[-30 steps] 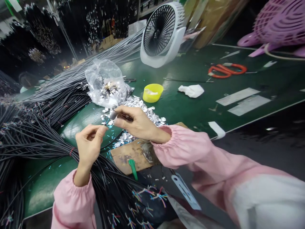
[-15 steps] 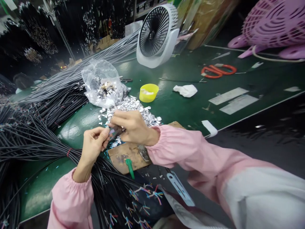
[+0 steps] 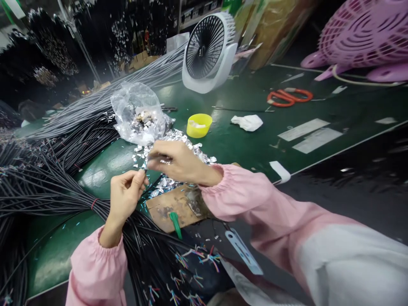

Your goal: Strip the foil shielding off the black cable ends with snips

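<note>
My left hand is closed in a pinch, thumb against fingers, on the end of a thin black cable. Just above and to the right, my right hand has curled fingers, their tips blurred by motion; whether they hold anything does not show. Under it lies a heap of silvery foil scraps. A scuffed brown board with a green-handled piece is below my right hand. Bundled black cables pass under my left wrist, their ends fanned into coloured wires.
Behind the scraps stand a clear plastic bag, a yellow cup and a white fan. Crumpled white tissue, orange-handled scissors and pale strips lie rightward on the green table. A pink fan is far right.
My right hand has moved slightly up, away from my left fingertips; the dark piece between the hands no longer shows there. My left hand stays almost in place, pinching.
</note>
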`<state>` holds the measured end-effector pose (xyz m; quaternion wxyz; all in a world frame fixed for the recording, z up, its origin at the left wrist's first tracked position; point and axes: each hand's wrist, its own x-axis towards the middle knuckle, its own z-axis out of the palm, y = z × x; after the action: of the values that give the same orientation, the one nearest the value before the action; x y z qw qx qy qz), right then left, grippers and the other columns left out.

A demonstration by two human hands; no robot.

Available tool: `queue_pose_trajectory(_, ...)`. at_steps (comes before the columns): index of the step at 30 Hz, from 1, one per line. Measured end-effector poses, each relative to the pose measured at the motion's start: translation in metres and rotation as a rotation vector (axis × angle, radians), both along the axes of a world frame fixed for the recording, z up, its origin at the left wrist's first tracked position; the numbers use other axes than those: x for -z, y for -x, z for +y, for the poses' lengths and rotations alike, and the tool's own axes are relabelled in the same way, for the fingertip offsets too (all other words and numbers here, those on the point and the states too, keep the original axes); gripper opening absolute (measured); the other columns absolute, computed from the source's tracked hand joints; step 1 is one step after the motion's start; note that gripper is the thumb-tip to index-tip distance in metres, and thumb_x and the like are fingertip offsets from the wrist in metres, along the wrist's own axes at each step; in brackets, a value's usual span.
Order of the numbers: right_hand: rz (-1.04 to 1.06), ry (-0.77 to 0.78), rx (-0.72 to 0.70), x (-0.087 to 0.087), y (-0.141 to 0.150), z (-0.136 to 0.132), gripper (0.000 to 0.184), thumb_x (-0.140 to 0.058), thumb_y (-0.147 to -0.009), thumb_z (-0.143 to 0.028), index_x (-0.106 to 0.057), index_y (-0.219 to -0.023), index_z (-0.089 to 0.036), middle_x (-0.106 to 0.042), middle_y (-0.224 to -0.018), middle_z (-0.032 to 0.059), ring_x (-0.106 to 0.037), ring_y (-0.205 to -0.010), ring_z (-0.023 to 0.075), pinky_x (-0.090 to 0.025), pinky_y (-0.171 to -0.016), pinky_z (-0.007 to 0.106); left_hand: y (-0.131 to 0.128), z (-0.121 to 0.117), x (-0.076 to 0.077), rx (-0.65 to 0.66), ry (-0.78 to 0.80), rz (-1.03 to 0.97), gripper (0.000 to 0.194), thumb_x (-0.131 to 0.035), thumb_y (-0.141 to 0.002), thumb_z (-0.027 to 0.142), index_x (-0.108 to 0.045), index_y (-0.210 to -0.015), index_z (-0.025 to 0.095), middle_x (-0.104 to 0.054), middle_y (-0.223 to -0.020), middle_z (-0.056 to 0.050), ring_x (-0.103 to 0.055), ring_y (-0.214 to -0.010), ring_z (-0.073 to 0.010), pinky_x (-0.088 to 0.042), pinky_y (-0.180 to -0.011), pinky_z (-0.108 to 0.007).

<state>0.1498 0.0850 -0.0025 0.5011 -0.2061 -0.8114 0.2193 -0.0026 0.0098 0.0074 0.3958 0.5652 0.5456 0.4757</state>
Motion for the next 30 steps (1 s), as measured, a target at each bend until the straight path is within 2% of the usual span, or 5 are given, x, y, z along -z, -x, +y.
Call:
queue_pose_trajectory(8,0.171,0.866,-0.582,-0.001,0.010,-0.016,0.046,-0.055,-0.076,-0.055,-0.036,-0.057,-0.019,-0.029,-0.047,-0.0099,-0.021,-0.039,0.0034,-0.016,-0.037,0.021,0.002,0.002,0.005,0.007,-0.227,0.049,0.028,-0.069,-0.069,0.033,-0.055,-0.055,0.014,-0.044,-0.051,0.005,-0.037,-0.044,-0.0049,-0.028,-0.040,-0.018)
queue_pose_trajectory(13,0.201,0.665,-0.275,-0.001,0.013,-0.018,0.043,-0.063,-0.073,-0.048,-0.040,-0.052,-0.017,-0.032,-0.049,-0.0074,-0.029,-0.046,0.0045,-0.022,-0.044,0.022,-0.004,0.002,0.009,-0.168,-0.346,0.192,0.024,-0.071,-0.067,0.023,-0.053,-0.053,0.015,-0.044,-0.052,0.005,-0.038,-0.049,-0.0055,-0.029,-0.044,-0.017)
queue_pose_trajectory(21,0.303,0.181,0.366,-0.001,0.002,0.002,0.039,-0.051,-0.083,-0.044,-0.038,-0.056,-0.019,-0.036,-0.053,-0.0045,-0.032,-0.051,0.0077,-0.027,-0.051,0.025,0.002,0.000,0.007,-0.014,-0.086,-0.118,0.038,-0.065,-0.070,0.050,-0.059,-0.059,0.014,-0.037,-0.043,0.006,-0.025,-0.035,-0.0035,-0.016,-0.035,-0.019)
queue_pose_trajectory(27,0.005,0.102,-0.114,-0.002,0.008,-0.007,0.043,-0.052,-0.083,-0.050,-0.048,-0.057,-0.016,-0.043,-0.054,-0.0036,-0.035,-0.052,0.0068,-0.028,-0.052,0.024,0.006,0.001,0.007,-0.039,-0.069,-0.052,0.045,-0.061,-0.071,0.056,-0.057,-0.056,0.014,-0.031,-0.040,0.006,-0.023,-0.036,-0.0041,-0.014,-0.035,-0.020)
queue_pose_trajectory(30,0.099,0.325,-0.252,-0.002,0.013,-0.014,0.045,-0.054,-0.081,-0.051,-0.045,-0.054,-0.016,-0.040,-0.051,-0.0051,-0.034,-0.049,0.0060,-0.028,-0.049,0.023,0.004,0.002,0.007,0.005,-0.076,-0.008,0.048,-0.058,-0.072,0.059,-0.054,-0.055,0.015,-0.030,-0.040,0.006,-0.022,-0.036,-0.0047,-0.015,-0.036,-0.021)
